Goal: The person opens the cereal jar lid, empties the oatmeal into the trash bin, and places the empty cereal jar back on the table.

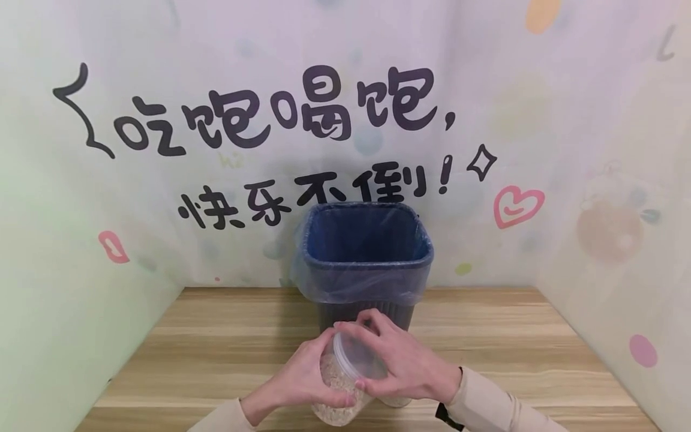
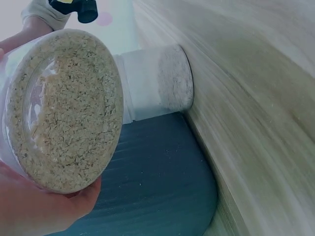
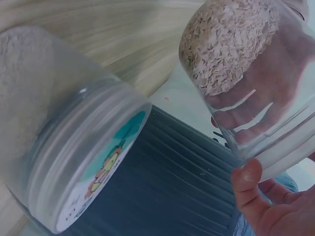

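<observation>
My left hand [image 1: 299, 378] grips a clear plastic jar [image 1: 336, 384] round its body, holding it tilted above the table. Pale flakes, resembling oats, fill part of the jar; in the left wrist view they cover its base [image 2: 78, 113]. The fingers and thumb of my right hand [image 1: 412, 363] hold the translucent lid [image 1: 360, 357] by its edge. Through the jar wall in the right wrist view, the left fingers show. A second jar [image 2: 160, 81] with pale contents stands on the table beside the held one, its lid [image 3: 106, 169] bearing a teal picture label.
Just beyond the hands, a dark blue bin [image 1: 367, 312] lined with a clear bag [image 1: 356, 285] stands on the wood-grain table [image 1: 227, 342]. Behind it rises a printed backdrop [image 1: 259, 48] with large black lettering, and pale walls flank both sides.
</observation>
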### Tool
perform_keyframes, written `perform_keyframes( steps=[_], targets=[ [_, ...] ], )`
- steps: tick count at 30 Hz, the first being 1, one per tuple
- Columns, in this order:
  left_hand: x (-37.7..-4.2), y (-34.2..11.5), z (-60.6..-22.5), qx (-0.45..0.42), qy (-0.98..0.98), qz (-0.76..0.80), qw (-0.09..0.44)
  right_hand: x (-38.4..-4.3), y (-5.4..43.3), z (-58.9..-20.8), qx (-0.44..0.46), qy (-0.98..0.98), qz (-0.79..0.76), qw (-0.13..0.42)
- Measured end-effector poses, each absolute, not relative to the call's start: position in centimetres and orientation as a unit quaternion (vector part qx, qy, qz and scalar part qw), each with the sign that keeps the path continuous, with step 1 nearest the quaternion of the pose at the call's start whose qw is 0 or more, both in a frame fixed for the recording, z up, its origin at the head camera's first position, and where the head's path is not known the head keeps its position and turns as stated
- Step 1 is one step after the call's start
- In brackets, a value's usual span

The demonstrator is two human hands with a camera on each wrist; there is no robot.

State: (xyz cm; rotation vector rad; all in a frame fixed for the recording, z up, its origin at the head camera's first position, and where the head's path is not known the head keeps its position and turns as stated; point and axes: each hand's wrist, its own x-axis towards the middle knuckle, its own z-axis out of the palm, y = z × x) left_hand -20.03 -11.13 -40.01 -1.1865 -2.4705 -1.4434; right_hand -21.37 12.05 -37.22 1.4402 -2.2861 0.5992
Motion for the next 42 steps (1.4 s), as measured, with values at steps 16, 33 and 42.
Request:
perform_keyframes(
  steps=[16,33,42],
  targets=[
    [-19.9,-11.7,-40.3,-0.431,-0.761,-0.483,-0.036,-21.5,13.0,-35.7,0.620,-0.755,0.177,0.116],
    [-18.4,-10.6,-40.8,-0.346,-0.868,-0.339,0.104,-21.2,13.7,-35.6,0.415,-0.805,0.392,-0.163],
    [-18.0,-9.7,-40.4,-0.286,-0.904,-0.294,0.122,-20.1,12.2,-37.7,0.386,-0.861,0.331,-0.024]
  ],
)
